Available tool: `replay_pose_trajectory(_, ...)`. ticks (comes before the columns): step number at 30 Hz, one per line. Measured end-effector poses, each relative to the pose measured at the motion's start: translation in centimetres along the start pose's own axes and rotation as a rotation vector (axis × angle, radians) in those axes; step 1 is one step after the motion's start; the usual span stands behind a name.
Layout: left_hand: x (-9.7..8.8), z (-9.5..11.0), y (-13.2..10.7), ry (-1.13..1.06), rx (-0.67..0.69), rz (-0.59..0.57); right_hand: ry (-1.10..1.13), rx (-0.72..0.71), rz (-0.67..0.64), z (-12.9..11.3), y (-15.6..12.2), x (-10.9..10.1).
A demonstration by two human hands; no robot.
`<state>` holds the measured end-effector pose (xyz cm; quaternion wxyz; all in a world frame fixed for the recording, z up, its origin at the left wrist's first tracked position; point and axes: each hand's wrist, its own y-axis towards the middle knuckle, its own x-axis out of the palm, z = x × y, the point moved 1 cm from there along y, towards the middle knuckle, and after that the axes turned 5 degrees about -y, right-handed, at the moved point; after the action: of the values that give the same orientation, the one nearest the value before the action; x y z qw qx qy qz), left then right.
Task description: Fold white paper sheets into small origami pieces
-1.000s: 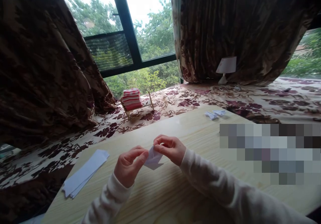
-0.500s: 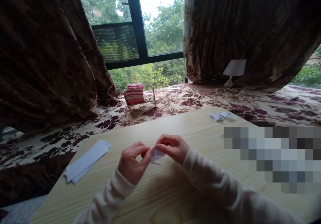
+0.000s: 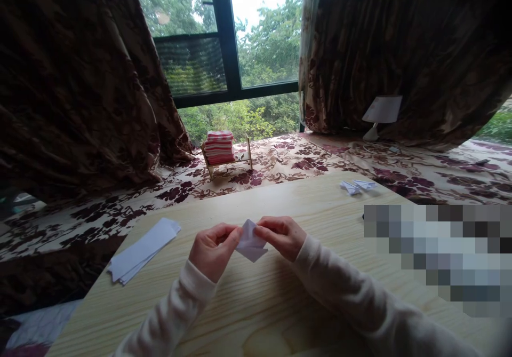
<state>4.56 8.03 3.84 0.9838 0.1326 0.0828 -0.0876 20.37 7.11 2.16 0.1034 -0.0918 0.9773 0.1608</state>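
Observation:
A small folded white paper piece (image 3: 250, 241) is held just above the light wooden table (image 3: 280, 303), pinched from both sides. My left hand (image 3: 213, 250) grips its left edge with thumb and fingers closed. My right hand (image 3: 280, 236) pinches its right edge the same way. The paper shows a pointed top and a pointed bottom tip. Both arms wear cream long sleeves.
A stack of white paper strips (image 3: 142, 250) lies at the table's left edge. Two small folded paper pieces (image 3: 357, 186) rest at the far right. Behind are a floral cloth with a small wooden rack of striped fabric (image 3: 221, 150), a little white lamp (image 3: 380, 114) and dark curtains.
The paper has been turned and spread so more of its flat, pointed shape shows between the hands. The camera has shifted slightly, sliding the scene rightward.

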Motion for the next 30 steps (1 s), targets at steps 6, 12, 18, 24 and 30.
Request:
replay_pose_trajectory(6,-0.1,-0.4,0.1,0.010,0.011,-0.099,-0.150,-0.057,-0.016,-0.3,-0.3,0.5)
replay_pose_trajectory(12,-0.2,-0.2,0.2,-0.034,-0.105,-0.194,-0.116,-0.037,0.008,-0.5,-0.2,0.5)
replay_pose_trajectory(18,-0.3,-0.7,0.6,-0.117,-0.202,-0.022,0.084,0.168,0.046,0.4,0.4,-0.3)
replay_pose_trajectory(24,-0.2,-1.6,0.6,-0.297,-0.316,0.053,0.267,0.222,0.058,1.1,0.6,-0.2)
replay_pose_trajectory(30,0.1,-0.7,0.2,-0.192,-0.280,-0.184,0.352,0.251,0.115,1.3,0.5,0.0)
